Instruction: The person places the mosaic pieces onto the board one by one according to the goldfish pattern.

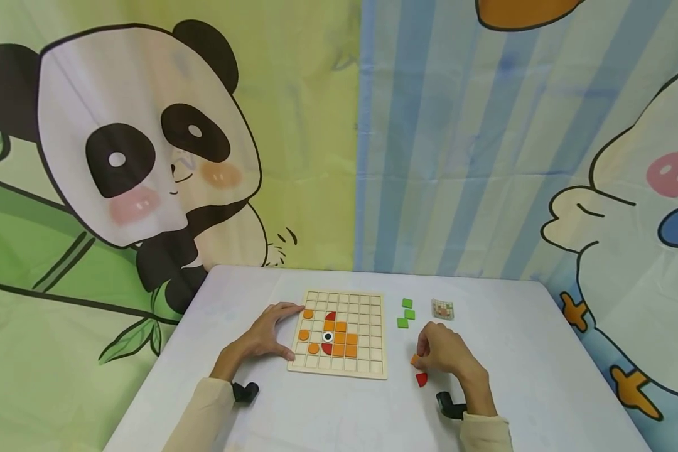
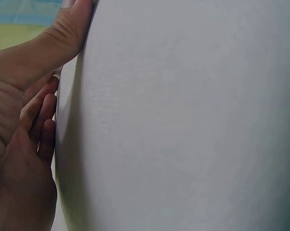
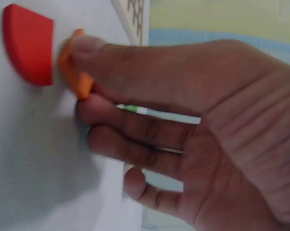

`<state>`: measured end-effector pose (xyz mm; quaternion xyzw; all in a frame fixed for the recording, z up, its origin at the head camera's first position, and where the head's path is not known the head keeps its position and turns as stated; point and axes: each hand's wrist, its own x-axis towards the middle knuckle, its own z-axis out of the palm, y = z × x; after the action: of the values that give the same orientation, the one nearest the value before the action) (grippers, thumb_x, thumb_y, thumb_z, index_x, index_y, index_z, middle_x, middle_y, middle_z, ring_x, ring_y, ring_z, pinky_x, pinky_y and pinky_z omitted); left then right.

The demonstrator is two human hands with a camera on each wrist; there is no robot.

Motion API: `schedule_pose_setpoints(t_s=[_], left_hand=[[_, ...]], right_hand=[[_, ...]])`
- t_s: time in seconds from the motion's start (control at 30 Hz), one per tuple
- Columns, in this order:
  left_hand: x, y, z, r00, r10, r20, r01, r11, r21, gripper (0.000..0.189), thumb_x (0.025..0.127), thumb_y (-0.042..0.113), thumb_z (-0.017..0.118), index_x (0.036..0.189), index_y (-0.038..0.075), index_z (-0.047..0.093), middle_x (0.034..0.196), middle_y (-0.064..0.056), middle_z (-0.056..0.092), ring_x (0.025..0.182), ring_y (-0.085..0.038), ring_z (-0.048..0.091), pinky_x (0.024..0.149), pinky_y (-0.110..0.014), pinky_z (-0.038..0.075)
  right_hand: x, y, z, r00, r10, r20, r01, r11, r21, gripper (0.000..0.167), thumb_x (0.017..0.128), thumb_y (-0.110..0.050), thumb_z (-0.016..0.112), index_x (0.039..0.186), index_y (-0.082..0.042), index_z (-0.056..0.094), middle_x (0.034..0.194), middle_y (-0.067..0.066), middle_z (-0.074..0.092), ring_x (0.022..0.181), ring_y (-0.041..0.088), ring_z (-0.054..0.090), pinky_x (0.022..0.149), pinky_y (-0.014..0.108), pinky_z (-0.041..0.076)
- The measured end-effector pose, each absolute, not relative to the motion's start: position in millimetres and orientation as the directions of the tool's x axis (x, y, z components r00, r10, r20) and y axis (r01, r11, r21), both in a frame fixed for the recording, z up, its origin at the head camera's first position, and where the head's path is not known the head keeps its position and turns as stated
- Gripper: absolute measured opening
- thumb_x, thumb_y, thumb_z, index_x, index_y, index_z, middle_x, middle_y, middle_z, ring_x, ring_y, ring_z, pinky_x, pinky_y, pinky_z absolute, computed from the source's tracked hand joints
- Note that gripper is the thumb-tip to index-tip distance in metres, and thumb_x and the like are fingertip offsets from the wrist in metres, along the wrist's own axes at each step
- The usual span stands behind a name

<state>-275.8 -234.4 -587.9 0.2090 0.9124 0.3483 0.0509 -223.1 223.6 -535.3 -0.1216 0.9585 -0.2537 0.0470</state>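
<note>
A pale wooden grid board (image 1: 367,367) lies on the table, bearing several orange square tiles (image 1: 351,339), two red quarter-round tiles (image 1: 327,349), a black-and-white eye tile (image 1: 328,337) and three orange round tiles (image 1: 304,336). My left hand (image 1: 265,331) is spread along the board's left edge, thumb by the near corner and fingertips by the far one. To the board's right, my right hand (image 1: 442,349) pinches an orange tile (image 3: 77,67) between thumb and fingers, just above the tabletop. Close beside that tile lies a loose red quarter-round tile (image 3: 30,48).
Three green square tiles (image 1: 409,314) lie right of the board. Beyond my right hand sits a small pattern card (image 1: 443,309) with a coloured design. Black wrist mounts (image 1: 451,405) jut out from both wrists. Cartoon-printed curtains (image 1: 305,138) hang behind the table.
</note>
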Motion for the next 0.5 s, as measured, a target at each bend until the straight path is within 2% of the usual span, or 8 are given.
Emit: schedule_pose_setpoints(t_s=[0.23,0.37,0.5], left_hand=[[-278.3,-236.1,-587.4,-0.910,0.410,0.055,0.342,0.673,0.656,0.123,0.055,0.041,0.110,0.162,0.020,0.054,0.165,-0.010,0.051,0.152,-0.041,0.044,0.127,-0.071,0.036],[-276.9,-235.7,-585.6,-0.906,0.419,0.051,0.347,0.669,0.658,0.123,0.055,0.039,0.110,0.162,0.019,0.054,0.164,-0.011,0.052,0.150,-0.041,0.045,0.126,-0.071,0.037],[-275.4,-234.7,-584.9,-0.905,0.423,0.044,0.345,0.671,0.657,0.124,0.056,0.041,0.110,0.163,0.018,0.053,0.165,-0.012,0.052,0.151,-0.042,0.045,0.127,-0.071,0.036]], right_hand=[[-227.6,222.2,-542.2,-0.967,-0.251,0.036,-0.231,0.816,-0.530,0.020,0.080,-0.009,0.095,0.077,-0.013,0.075,0.070,-0.005,0.064,0.068,0.011,0.055,0.061,0.027,0.046],[-226.7,221.8,-542.4,-0.974,-0.225,0.007,-0.190,0.804,-0.564,0.023,0.076,-0.011,0.099,0.085,-0.011,0.078,0.075,-0.004,0.067,0.072,0.013,0.056,0.066,0.027,0.048],[-226.6,222.7,-542.4,-0.974,-0.228,-0.012,-0.181,0.803,-0.567,0.026,0.073,-0.006,0.100,0.085,-0.011,0.077,0.076,-0.002,0.067,0.073,0.013,0.057,0.067,0.026,0.049]])
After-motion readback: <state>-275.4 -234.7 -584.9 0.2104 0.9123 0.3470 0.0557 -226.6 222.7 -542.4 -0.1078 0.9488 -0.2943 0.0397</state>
